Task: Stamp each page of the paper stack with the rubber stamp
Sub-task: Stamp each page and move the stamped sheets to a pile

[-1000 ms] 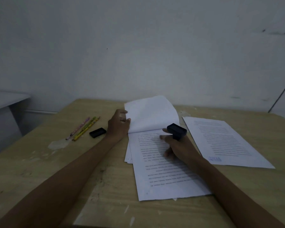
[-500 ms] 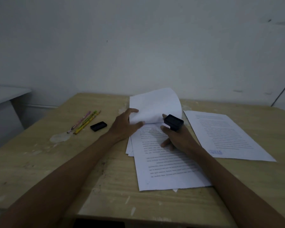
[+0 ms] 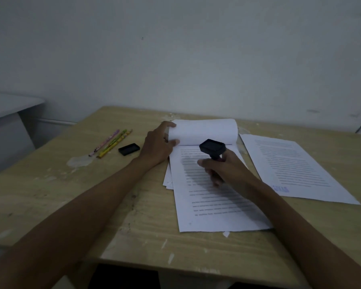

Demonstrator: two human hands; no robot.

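Observation:
A stack of printed pages [image 3: 213, 203] lies in the middle of the wooden table [image 3: 56, 195]. Its top sheet [image 3: 204, 131] is curled back toward the wall, blank side up. My left hand [image 3: 157, 146] pinches the left edge of that curled sheet. My right hand [image 3: 227, 171] rests on the stack below the fold and grips a black rubber stamp [image 3: 212, 147], whose rectangular base is tilted up off the paper. To the right lies a separate printed page [image 3: 294, 165] with a blue stamp mark [image 3: 281, 188] near its lower left corner.
A black stamp cap or ink pad [image 3: 128, 149] lies left of my left hand. Beyond it lie three pencils [image 3: 111, 142] and a pale smear [image 3: 79, 161]. A grey desk [image 3: 8, 107] stands at far left. The wall is close behind the table.
My left hand has rolled the top sheet further back toward the wall and now holds its left edge. My right hand stayed on the stack with the stamp. The camera dipped lower.

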